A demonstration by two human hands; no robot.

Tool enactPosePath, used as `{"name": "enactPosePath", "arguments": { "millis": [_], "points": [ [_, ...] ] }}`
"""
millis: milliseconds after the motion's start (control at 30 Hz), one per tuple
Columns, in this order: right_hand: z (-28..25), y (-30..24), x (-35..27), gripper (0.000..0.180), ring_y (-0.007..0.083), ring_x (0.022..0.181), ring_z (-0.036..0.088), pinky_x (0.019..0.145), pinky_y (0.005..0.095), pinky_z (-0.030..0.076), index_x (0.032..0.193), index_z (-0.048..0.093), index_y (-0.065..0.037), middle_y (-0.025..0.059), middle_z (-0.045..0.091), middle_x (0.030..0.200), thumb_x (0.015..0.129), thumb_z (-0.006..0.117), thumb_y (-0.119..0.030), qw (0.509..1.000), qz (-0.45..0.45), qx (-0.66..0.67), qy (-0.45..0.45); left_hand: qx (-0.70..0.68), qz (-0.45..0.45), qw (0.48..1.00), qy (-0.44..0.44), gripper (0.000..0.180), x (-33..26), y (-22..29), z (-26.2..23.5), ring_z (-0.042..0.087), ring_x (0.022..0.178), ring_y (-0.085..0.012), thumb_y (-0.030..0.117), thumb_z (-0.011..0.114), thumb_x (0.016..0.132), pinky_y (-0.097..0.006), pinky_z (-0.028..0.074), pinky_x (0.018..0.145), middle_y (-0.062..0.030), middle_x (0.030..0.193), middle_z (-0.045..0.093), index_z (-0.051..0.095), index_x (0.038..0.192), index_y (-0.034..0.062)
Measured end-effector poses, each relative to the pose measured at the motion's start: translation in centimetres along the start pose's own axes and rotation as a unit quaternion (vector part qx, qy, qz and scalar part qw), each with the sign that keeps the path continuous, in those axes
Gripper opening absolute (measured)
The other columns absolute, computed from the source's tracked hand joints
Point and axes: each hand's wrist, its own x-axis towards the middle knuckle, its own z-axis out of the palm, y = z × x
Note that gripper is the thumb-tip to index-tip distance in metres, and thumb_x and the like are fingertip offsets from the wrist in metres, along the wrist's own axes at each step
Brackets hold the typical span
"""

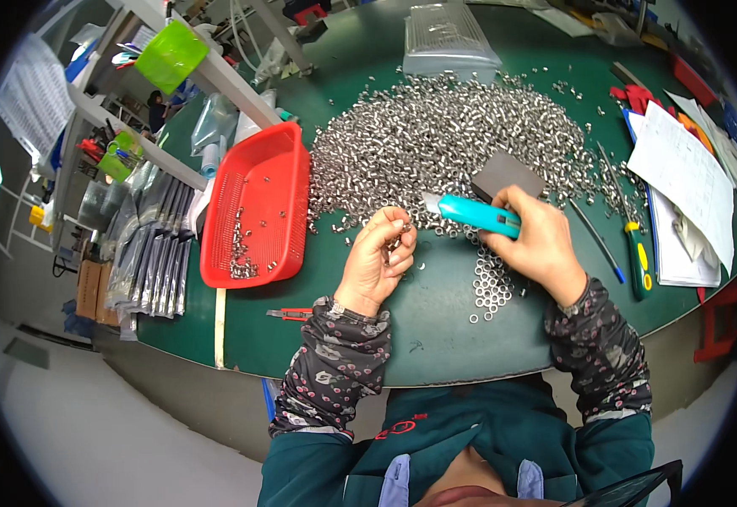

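My right hand (pixel 539 243) grips a turquoise utility knife (pixel 474 213), its tip pointing left toward my left hand. My left hand (pixel 378 256) is curled, pinching a small metal ring (pixel 401 230) between its fingertips. A large heap of small silver metal rings (pixel 453 139) spreads over the green table (pixel 436 329) beyond both hands. A small patch of rings laid flat (pixel 492 286) lies just below my right hand. A dark grey block (pixel 506 175) rests on the heap above my right hand.
A red plastic basket (pixel 258 203) with a few rings stands left of my left hand. A small red cutter (pixel 289 314) lies near the table's front edge. Papers (pixel 685 182), a screwdriver (pixel 639 258) and a pen (pixel 595 235) sit at right. A clear plastic box (pixel 448 40) stands at the back.
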Motion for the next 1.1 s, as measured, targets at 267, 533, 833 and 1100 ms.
{"name": "enactPosePath", "arguments": {
  "millis": [267, 533, 833, 1100],
  "points": [
    [0.1, 0.1, -0.2, 0.027, 0.0304, 0.073, 0.058, 0.062, 0.0372, 0.045, 0.088, 0.058, -0.004, 0.0118, 0.058, 0.079, 0.073, 0.063, -0.025, 0.996, -0.06, 0.001, -0.064, -0.053, 0.026, 0.998, 0.016, 0.012, 0.5, 0.0, -0.4, 0.034, 0.048, -0.0052, 0.012, 0.044, 0.091, -0.016, 0.024, 0.036, -0.0042, 0.073, 0.05, 0.051, 0.096, 0.0041],
    [0.6, 0.5, -0.4, 0.027, 0.0313, 0.071, 0.058, 0.061, 0.0407, 0.045, 0.088, 0.059, -0.005, 0.0118, 0.058, 0.076, 0.076, 0.061, -0.029, 0.993, -0.097, 0.017, -0.058, -0.041, 0.034, 0.999, 0.001, 0.014, 0.8, -0.2, -0.8, 0.036, 0.048, -0.0041, 0.014, 0.047, 0.091, -0.016, 0.025, 0.036, -0.0028, 0.073, 0.052, 0.053, 0.097, 0.0035],
    [0.9, 0.5, -0.4, 0.027, 0.0318, 0.069, 0.058, 0.061, 0.0411, 0.045, 0.087, 0.06, -0.005, 0.0127, 0.059, 0.077, 0.077, 0.06, -0.029, 0.992, -0.088, 0.023, -0.088, -0.02, 0.049, 0.998, 0.035, 0.014, 0.6, -0.6, -0.6, 0.035, 0.047, -0.0032, 0.016, 0.049, 0.09, -0.015, 0.025, 0.036, -0.0013, 0.07, 0.051, 0.054, 0.095, 0.0038],
    [1.0, 0.4, -0.5, 0.026, 0.0308, 0.07, 0.058, 0.061, 0.0409, 0.045, 0.088, 0.06, -0.005, 0.0117, 0.058, 0.076, 0.077, 0.06, -0.028, 0.993, -0.098, 0.009, -0.071, 0.02, 0.063, 0.997, 0.041, 0.019, 0.7, -0.6, -0.6, 0.034, 0.045, -0.0029, 0.021, 0.048, 0.091, -0.016, 0.024, 0.036, 0.0001, 0.067, 0.051, 0.053, 0.095, 0.0031]
  ]
}}
